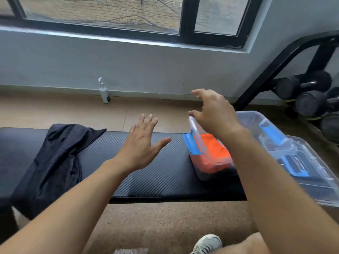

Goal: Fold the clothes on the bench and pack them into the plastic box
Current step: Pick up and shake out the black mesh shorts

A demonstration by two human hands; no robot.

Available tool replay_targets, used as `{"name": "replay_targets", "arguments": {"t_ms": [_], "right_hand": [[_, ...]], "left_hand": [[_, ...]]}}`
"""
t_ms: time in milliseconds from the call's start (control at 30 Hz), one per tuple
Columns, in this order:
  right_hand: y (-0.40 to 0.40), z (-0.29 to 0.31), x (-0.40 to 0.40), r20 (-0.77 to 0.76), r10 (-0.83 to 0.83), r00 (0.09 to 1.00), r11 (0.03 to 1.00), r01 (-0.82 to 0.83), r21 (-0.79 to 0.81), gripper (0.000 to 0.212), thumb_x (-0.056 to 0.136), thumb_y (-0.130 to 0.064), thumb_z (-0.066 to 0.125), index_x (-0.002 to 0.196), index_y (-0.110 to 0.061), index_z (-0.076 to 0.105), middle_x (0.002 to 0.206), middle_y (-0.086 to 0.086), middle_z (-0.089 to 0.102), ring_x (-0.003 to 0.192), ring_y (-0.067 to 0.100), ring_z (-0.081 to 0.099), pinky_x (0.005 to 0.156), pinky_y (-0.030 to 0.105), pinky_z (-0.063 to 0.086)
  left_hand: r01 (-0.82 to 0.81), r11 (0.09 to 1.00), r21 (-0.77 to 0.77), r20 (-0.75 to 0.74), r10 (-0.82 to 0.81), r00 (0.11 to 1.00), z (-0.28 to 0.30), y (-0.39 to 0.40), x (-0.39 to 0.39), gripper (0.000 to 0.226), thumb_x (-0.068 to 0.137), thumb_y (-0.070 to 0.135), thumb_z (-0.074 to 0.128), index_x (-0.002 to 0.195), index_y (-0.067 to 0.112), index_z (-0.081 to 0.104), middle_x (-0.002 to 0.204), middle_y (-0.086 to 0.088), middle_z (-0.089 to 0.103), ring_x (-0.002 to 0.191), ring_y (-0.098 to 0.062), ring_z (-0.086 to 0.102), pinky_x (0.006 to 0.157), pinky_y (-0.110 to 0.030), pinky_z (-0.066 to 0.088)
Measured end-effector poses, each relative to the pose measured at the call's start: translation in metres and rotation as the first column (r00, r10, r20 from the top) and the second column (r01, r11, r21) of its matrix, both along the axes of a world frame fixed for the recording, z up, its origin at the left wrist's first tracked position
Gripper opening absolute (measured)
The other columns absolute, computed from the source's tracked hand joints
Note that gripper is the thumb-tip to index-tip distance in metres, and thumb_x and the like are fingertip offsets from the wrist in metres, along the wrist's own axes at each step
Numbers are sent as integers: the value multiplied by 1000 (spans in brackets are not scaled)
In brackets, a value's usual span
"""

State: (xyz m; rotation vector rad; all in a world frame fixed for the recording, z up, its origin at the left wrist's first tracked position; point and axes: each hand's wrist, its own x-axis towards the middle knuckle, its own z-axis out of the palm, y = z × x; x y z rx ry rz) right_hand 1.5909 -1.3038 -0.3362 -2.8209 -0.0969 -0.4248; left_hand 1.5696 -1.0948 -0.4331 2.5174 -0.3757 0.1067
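A clear plastic box [205,167] with blue latches stands on the right part of the black bench [161,173]. A folded orange garment [213,153] lies inside it on something dark. My right hand [214,112] hovers above the box's far left rim, fingers spread and relaxed, holding nothing. Over the bench's middle, my left hand [143,142] is raised with straight spread fingers, also empty. A crumpled dark navy garment [55,162] lies on the bench's left end and hangs over the front edge.
The box's clear lid [300,162] with blue clips lies to the right of the box. A black rack [286,61] with dumbbells [310,103] stands at the right. A white bottle [104,94] stands on the floor by the wall. My shoe [207,243] is below.
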Motion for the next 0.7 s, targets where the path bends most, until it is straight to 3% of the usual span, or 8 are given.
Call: {"name": "replay_targets", "arguments": {"t_ms": [100, 233, 367, 500, 600, 700], "right_hand": [[73, -11, -15, 135, 294, 946, 936, -314, 159, 45, 85, -34, 75, 127, -36, 62, 120, -13, 66, 97, 13, 67, 89, 37, 53], [150, -44, -24, -29, 553, 833, 832, -550, 73, 36, 89, -34, 70, 124, -38, 62, 124, -15, 63, 104, 11, 65, 89, 36, 52], [192, -78, -22, -218, 644, 733, 753, -658, 11, 34, 94, -33, 65, 128, -35, 60, 132, -12, 61, 115, 16, 62, 92, 40, 53], [208, -93, -22, -325, 650, 687, 725, -689, -8, 34, 97, -34, 63, 131, -34, 58, 137, -11, 58, 119, 16, 58, 93, 41, 52], [209, -95, -19, -370, 622, 690, 749, -662, 25, 36, 98, -33, 63, 133, -32, 58, 137, -9, 58, 118, 15, 59, 97, 39, 51], [208, -95, -8, -416, 530, 739, 835, -541, 102, 39, 100, -32, 60, 138, -26, 55, 137, -3, 60, 119, 20, 59, 100, 40, 49]], "left_hand": [[-139, 990, 34, -66, 141, 988, -6, 38, -7, 84, 96, 63, 46, 161, 20, 15, 170, 0, 5, 156, -15, -8, 127, -43, 0], [-338, 916, 216, -123, 368, 922, -17, 104, -22, 81, 98, 55, 49, 161, 20, 13, 170, -3, 8, 157, -23, -4, 126, -48, 4], [-575, 756, 313, -161, 639, 752, -30, 183, -41, 77, 96, 41, 56, 159, 15, 20, 165, -11, 22, 153, -32, 15, 122, -48, 18], [-671, 614, 416, -245, 786, 567, -44, 233, -61, 58, 86, 44, 63, 135, 16, 48, 138, -13, 52, 131, -35, 43, 102, -46, 41], [-667, 671, 324, -289, 741, 606, -45, 239, -62, 25, 92, 38, 61, 106, 18, 61, 119, -12, 66, 108, -34, 58, 88, -39, 49], [-550, 805, 221, -296, 593, 749, -36, 217, -62, 14, 93, 37, 62, 92, 24, 57, 115, -8, 69, 105, -32, 61, 87, -38, 50]]}}
